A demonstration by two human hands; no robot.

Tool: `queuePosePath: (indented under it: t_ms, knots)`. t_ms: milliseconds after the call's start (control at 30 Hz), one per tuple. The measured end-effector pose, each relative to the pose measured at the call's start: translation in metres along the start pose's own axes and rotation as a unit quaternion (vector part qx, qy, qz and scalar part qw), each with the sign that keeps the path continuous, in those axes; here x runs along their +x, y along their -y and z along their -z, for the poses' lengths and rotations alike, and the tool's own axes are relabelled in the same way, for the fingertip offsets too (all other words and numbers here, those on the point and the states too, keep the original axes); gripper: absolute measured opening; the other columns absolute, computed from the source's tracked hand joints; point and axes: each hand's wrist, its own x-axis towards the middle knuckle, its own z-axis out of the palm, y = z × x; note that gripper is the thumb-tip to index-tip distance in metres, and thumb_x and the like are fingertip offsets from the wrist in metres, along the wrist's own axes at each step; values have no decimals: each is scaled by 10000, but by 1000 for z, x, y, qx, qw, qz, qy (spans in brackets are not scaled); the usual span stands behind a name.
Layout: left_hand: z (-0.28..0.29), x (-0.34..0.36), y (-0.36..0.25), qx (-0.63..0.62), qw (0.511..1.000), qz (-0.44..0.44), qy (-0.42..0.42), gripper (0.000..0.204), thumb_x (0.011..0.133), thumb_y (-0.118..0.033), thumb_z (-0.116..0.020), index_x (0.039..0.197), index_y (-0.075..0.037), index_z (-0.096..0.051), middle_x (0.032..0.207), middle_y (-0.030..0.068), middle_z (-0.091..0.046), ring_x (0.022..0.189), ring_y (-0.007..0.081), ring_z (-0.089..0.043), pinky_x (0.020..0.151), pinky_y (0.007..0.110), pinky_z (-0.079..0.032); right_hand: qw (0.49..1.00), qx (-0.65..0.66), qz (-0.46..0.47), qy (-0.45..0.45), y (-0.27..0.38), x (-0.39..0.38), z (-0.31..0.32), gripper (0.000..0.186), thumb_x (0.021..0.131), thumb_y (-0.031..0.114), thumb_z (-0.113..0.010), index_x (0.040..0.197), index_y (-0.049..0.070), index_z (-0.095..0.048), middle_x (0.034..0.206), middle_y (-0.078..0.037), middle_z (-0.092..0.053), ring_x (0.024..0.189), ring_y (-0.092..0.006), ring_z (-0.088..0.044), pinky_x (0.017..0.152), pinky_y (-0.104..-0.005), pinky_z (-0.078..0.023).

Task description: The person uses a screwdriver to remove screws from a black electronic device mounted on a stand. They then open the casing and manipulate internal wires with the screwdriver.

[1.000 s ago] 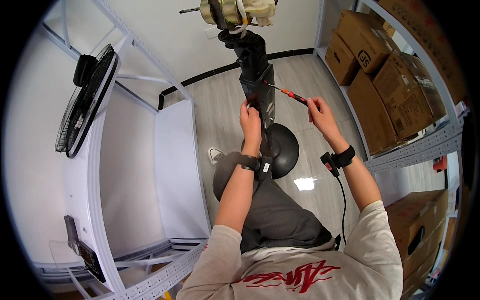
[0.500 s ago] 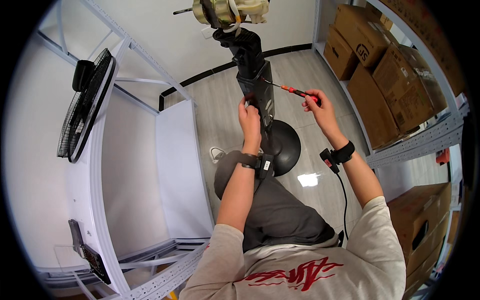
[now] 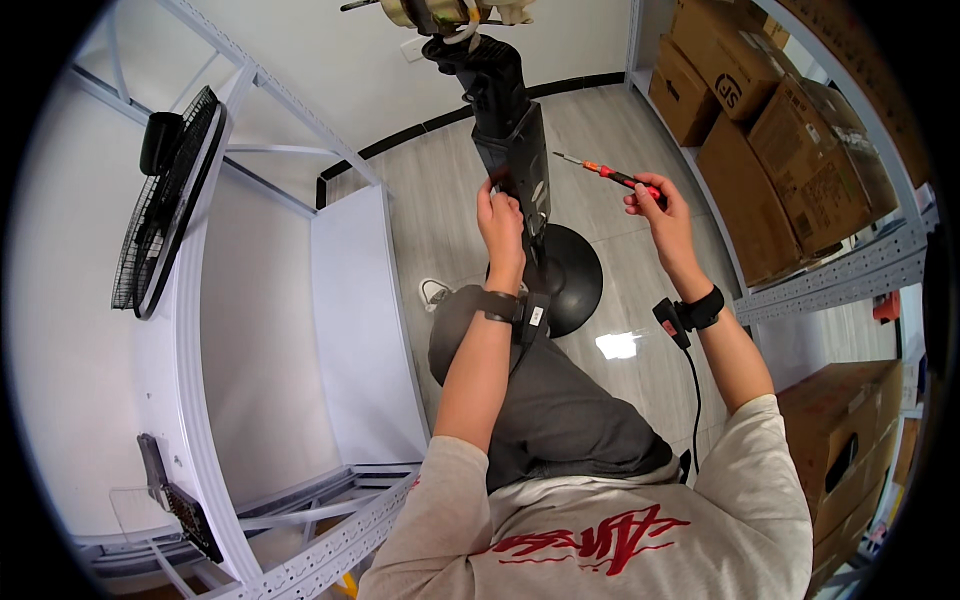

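Observation:
A black pedestal fan stand [image 3: 512, 150] rises in front of me from a round black base [image 3: 572, 285]. Its bare motor [image 3: 425, 12], metal with off-white parts, is cut off by the top edge. My left hand [image 3: 502, 228] is closed against the left side of the stand's housing, with its fingertips partly hidden. In my right hand [image 3: 662, 212] is a red and black screwdriver [image 3: 622, 179], gripped by the handle. Its tip points left toward the housing, with a gap between them.
On the left, a fan grille [image 3: 180, 200] lies on a white shelf [image 3: 185, 370]. Cardboard boxes [image 3: 745, 195] fill the rack at right, and another carton [image 3: 840, 400] sits lower. A cable [image 3: 697, 400] hangs from my right wrist strap.
My right hand has drawn the screwdriver back to the right, so its tip has come away from the housing. My left hand remains at the stand; the view has shifted slightly.

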Motion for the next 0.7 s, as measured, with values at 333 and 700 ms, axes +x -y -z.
queuePosePath:
  t_ms: [333,700]
  knots:
    - [2,4,3,7,1000,-3,12,399,891,-101,-378,1280,-39,-441,638,-28,-415,470,28,-319,409,191,-208,1000,-3,-8,-4,-1,13,-15,243,934,140,-567,1116,-21,-556,919,-78,-628,797,-138,-644,711,-262,-538]
    - [1,4,5,1,1000,7,7,391,892,-103,-382,1275,-48,-438,641,-28,-416,474,31,-324,410,194,-216,995,-85,30,-34,-2,14,-29,233,912,130,-589,1075,-36,-598,857,-78,-637,723,-122,-649,628,-251,-537]
